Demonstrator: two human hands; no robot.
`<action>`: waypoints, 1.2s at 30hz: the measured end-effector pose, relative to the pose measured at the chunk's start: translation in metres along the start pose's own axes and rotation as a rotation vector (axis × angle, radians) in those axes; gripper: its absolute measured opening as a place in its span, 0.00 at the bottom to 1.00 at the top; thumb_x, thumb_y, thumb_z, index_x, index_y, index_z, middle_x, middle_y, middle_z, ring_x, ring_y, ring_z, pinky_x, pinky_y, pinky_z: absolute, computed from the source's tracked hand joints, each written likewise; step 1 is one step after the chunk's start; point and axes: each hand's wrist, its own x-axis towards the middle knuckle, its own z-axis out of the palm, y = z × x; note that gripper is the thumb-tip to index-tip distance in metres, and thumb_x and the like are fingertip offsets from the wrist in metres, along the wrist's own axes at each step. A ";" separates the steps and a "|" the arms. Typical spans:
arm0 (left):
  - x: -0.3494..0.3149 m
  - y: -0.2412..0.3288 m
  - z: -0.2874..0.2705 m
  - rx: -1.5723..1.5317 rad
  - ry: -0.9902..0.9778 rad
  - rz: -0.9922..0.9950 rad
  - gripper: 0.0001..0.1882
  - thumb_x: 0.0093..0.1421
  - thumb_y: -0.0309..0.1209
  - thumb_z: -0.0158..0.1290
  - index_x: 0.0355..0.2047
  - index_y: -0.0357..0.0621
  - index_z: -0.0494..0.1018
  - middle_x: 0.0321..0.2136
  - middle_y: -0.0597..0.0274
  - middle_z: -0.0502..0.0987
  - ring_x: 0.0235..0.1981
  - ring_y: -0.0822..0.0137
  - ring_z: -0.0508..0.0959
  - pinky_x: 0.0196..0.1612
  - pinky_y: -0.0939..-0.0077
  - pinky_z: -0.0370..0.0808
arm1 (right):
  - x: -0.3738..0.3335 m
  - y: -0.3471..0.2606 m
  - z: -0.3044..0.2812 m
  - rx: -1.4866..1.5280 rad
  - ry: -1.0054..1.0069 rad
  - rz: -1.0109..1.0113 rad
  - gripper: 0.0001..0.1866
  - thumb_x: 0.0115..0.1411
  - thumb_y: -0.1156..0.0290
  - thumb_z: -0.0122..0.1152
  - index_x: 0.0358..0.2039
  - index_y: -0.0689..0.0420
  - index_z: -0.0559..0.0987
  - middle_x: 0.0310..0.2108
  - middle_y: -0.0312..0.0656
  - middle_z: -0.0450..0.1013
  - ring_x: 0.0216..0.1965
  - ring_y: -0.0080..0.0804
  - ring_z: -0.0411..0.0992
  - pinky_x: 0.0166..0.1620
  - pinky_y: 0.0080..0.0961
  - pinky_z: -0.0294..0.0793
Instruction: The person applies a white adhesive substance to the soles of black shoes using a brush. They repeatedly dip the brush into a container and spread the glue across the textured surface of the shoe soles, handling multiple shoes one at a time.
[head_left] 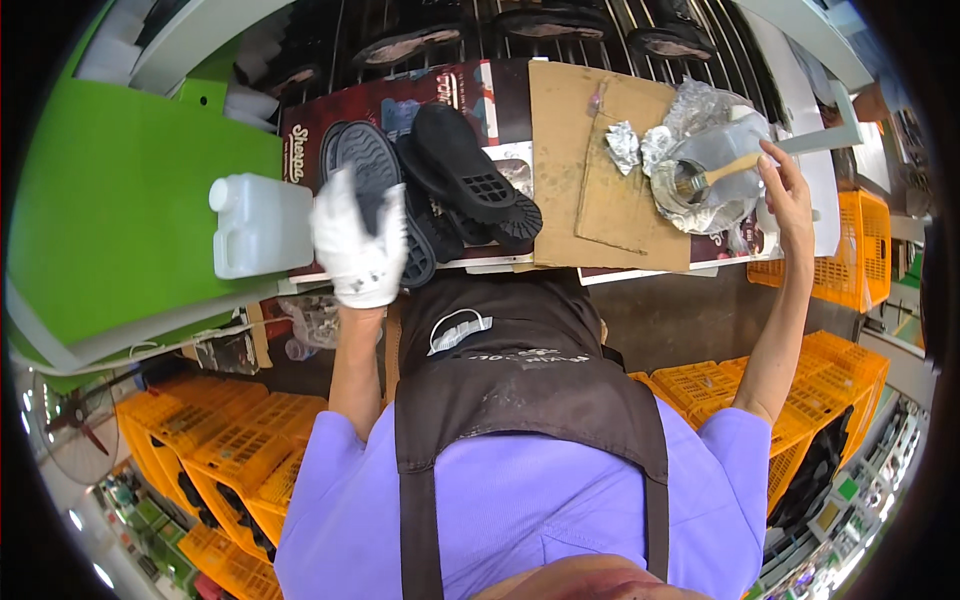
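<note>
My left hand (357, 247), in a white glove, grips a dark grey shoe sole (372, 165) that stands tread-up at the left of a pile of black soles (470, 185). My right hand (785, 190) is bare and holds the wooden handle of a brush (722, 172). The brush head dips into a round tin (688, 183) wrapped in crinkled plastic and foil. Soles and tin rest on a bench covered with printed cardboard (500, 100) and plain brown cardboard (600, 190).
A white plastic jug (258, 225) stands left of the soles on a green surface (120, 200). More soles lie on a barred rack (560, 25) behind the bench. Orange crates (240, 440) are stacked on the floor on both sides. A fan (75, 430) stands at lower left.
</note>
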 end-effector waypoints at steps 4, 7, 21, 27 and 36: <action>0.022 0.057 0.002 -0.076 -0.569 -0.291 0.36 0.54 0.52 0.52 0.53 0.34 0.62 0.19 0.48 0.76 0.24 0.50 0.78 0.31 0.61 0.74 | 0.002 0.001 0.001 0.126 -0.141 0.036 0.15 0.57 0.59 0.58 0.40 0.55 0.77 0.17 0.23 0.60 0.17 0.10 0.53 0.20 0.12 0.48; 0.041 0.065 0.019 0.009 -0.727 -0.379 0.45 0.53 0.62 0.44 0.59 0.36 0.55 0.25 0.37 0.76 0.30 0.43 0.78 0.37 0.57 0.74 | -0.002 0.006 0.006 0.194 -0.222 0.059 0.09 0.56 0.62 0.59 0.31 0.52 0.77 0.16 0.21 0.60 0.15 0.09 0.52 0.18 0.12 0.46; 0.044 0.056 0.029 -1.471 -0.491 -0.808 0.33 0.51 0.19 0.55 0.57 0.29 0.56 0.39 0.53 0.75 0.38 0.68 0.77 0.46 0.77 0.73 | -0.045 -0.013 0.045 -0.014 -0.002 -0.165 0.08 0.55 0.68 0.60 0.30 0.61 0.78 0.18 0.45 0.73 0.20 0.24 0.71 0.26 0.22 0.69; 0.038 0.091 0.035 -1.864 -0.567 -0.905 0.35 0.45 0.16 0.53 0.57 0.36 0.59 0.38 0.59 0.75 0.38 0.67 0.77 0.47 0.72 0.74 | -0.032 0.000 0.070 -0.077 0.056 -0.183 0.11 0.53 0.66 0.65 0.24 0.61 0.75 0.14 0.42 0.71 0.15 0.22 0.69 0.21 0.20 0.68; 0.028 0.117 0.061 -1.861 -0.977 -0.773 0.25 0.57 0.40 0.45 0.48 0.33 0.64 0.39 0.45 0.74 0.37 0.57 0.76 0.42 0.68 0.74 | -0.058 -0.001 0.072 0.345 0.241 -0.012 0.09 0.53 0.69 0.66 0.24 0.61 0.76 0.15 0.33 0.71 0.16 0.13 0.67 0.19 0.11 0.64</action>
